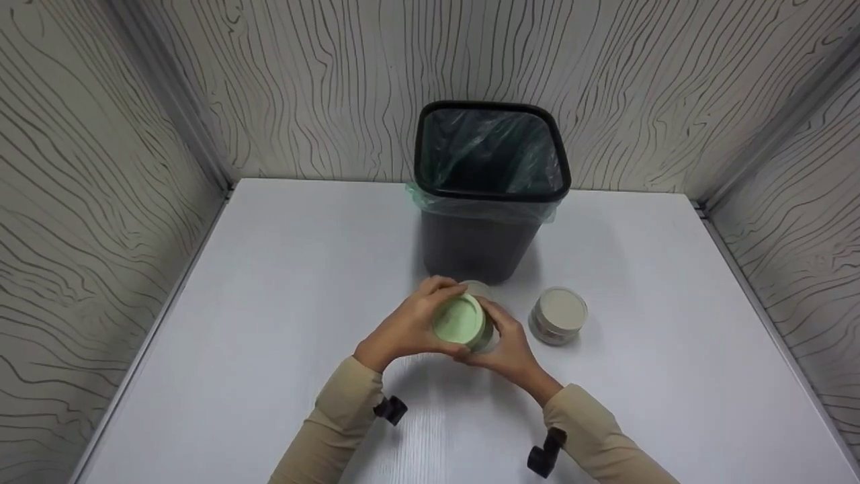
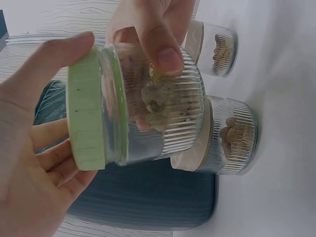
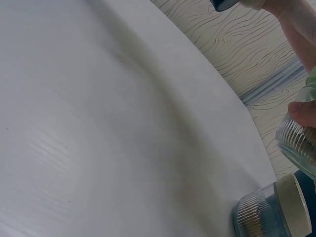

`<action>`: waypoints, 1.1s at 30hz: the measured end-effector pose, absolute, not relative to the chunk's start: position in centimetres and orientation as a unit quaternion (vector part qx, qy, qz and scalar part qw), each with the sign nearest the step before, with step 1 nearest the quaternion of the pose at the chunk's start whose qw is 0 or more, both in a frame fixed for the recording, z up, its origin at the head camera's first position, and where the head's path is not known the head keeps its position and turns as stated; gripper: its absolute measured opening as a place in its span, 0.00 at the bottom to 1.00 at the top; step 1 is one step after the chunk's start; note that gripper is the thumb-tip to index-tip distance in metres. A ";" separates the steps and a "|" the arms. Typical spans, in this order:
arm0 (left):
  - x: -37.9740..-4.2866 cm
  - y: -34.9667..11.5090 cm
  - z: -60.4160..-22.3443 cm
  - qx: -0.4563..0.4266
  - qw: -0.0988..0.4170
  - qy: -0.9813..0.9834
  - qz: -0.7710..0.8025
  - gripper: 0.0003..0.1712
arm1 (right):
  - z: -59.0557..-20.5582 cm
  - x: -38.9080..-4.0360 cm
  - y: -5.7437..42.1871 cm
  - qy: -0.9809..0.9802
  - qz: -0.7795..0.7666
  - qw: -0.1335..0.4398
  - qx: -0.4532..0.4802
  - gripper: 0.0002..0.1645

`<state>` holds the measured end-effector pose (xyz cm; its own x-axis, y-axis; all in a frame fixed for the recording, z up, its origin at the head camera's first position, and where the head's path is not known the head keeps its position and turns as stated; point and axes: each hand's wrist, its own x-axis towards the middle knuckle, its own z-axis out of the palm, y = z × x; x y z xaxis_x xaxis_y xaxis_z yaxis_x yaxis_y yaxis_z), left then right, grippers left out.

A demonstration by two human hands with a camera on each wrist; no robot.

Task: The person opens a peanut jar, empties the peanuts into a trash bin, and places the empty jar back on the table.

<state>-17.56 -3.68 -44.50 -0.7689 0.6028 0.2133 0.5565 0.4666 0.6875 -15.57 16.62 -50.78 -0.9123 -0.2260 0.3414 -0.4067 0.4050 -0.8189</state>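
Note:
In front of me, above the table, both hands hold a ribbed glass jar (image 2: 163, 108) with a pale green lid (image 1: 458, 320). Lumpy brownish pieces lie inside it. My left hand (image 1: 413, 326) grips the lid, its thumb and fingers curled around the rim. On the glass body, my right hand (image 1: 507, 346) holds from the other side, thumb pressed to the ribs in the left wrist view. The jar is tilted, its lid facing me. Behind it stands a beige-lidded jar (image 1: 477, 289), partly hidden by the hands. A second beige-lidded jar (image 1: 560, 314) is to the right.
A dark bin (image 1: 470, 242) with a clear greenish liner (image 1: 484, 207) over its rim stands at the back of the white table (image 1: 302, 269). Wood-patterned panels (image 1: 322, 87) enclose the table at the back and sides. Both beige-lidded jars hold brownish pieces.

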 end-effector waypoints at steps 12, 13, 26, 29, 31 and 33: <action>-17.5 -3.6 -44.9 0.328 0.009 0.859 0.393 0.50 | -50.6 -15.3 16.6 -0.847 0.490 0.080 0.188 0.52; -17.4 -3.6 -44.9 0.329 0.006 0.859 0.393 0.50 | -50.6 -15.3 16.6 -0.849 0.487 0.081 0.189 0.52; -17.3 -3.4 -45.3 0.319 -0.020 0.860 0.398 0.48 | -50.6 -15.3 16.6 -0.863 0.445 0.124 0.206 0.53; -17.3 -3.3 -45.4 0.315 -0.033 0.862 0.396 0.47 | -50.6 -15.3 16.6 -0.865 0.440 0.128 0.205 0.53; -17.3 -3.3 -45.5 0.311 -0.040 0.863 0.397 0.47 | -50.5 -15.3 16.6 -0.867 0.435 0.132 0.203 0.53; -17.3 -3.2 -45.5 0.309 -0.050 0.865 0.391 0.46 | -50.5 -15.3 16.5 -0.869 0.432 0.134 0.202 0.52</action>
<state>-17.28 -3.22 -45.54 -0.8043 0.4955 0.3281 0.5736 0.5030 0.6465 -15.31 16.53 -50.46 -0.8821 -0.2356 0.4079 -0.4675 0.5451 -0.6960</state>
